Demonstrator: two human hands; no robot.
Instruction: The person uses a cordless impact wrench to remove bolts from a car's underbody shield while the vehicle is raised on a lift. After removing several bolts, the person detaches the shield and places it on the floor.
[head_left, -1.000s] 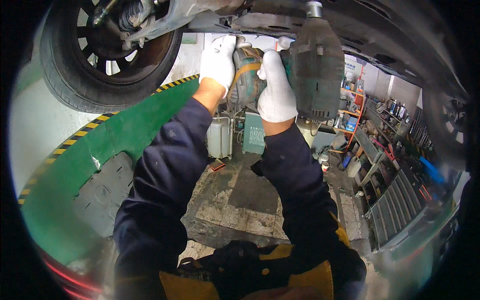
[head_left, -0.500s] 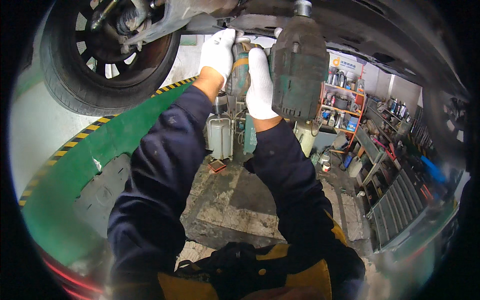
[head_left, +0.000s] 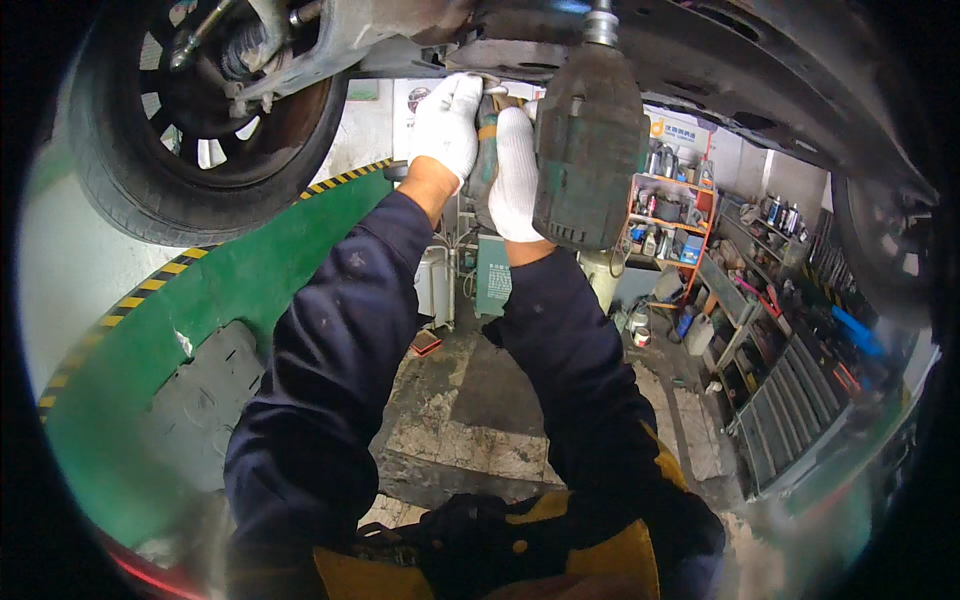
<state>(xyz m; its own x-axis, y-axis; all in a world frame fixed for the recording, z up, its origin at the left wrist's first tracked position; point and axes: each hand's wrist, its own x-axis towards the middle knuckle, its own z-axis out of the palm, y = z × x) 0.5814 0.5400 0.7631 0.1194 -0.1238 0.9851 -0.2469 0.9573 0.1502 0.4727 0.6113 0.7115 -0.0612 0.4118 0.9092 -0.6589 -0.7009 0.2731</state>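
Overhead, I hold up a dark, worn cordless impact wrench (head_left: 590, 150) under a raised car. Its metal socket end (head_left: 600, 28) points up at the underbody. My right hand (head_left: 516, 180), in a white knit glove, is closed around the wrench's handle, the fingers partly hidden behind the tool. My left hand (head_left: 448, 128), also white-gloved, is closed on the greenish lower end (head_left: 484, 155) of the same tool, which carries a yellow band. Where the socket meets the car is cut off by the upper edge.
A wheel (head_left: 110, 190) hangs at upper left beside a suspension arm (head_left: 320, 60). The car's underbody (head_left: 680, 50) spans the top. At right stand orange-framed shelves (head_left: 668, 182) with bottles, and a cluttered grey rack (head_left: 790, 400). A green wall (head_left: 130, 400) curves along the left.
The wrench has shifted slightly left and lower in the picture, so more of its socket end shows. My left hand has moved slightly down and right, its fingers folded further over the tool.
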